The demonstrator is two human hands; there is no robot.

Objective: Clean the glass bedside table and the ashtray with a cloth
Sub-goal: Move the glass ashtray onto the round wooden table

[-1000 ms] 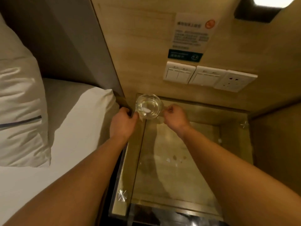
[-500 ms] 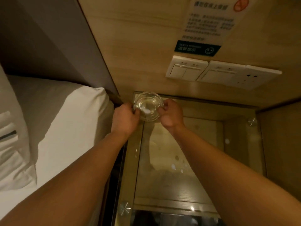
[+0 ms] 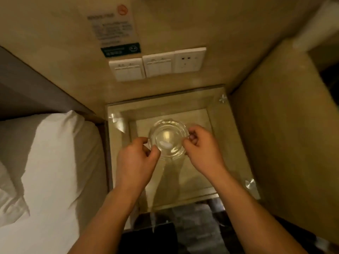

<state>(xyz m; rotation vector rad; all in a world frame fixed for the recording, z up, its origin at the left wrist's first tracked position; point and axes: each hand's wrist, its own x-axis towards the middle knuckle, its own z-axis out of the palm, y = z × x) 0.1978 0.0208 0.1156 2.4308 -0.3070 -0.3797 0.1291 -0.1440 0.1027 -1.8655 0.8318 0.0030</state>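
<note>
Ashtray (image 3: 168, 139) moved centre; left hand (image 3: 136, 162), right hand (image 3: 202, 149) gripping; notice (image 3: 111, 24) blurred.

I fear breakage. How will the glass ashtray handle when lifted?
The glass ashtray looks thick-walled: probably rigid, heavy for its size. Smooth glass may slip; the left hand and right hand pinch its sides. Low and wide, it should not tip, but might chip on the glass table top.

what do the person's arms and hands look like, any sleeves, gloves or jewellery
The left hand and right hand are ungloved. The left forearm and right forearm are bare, with no sleeve in view. No watch, bracelet or ring shows.
</note>
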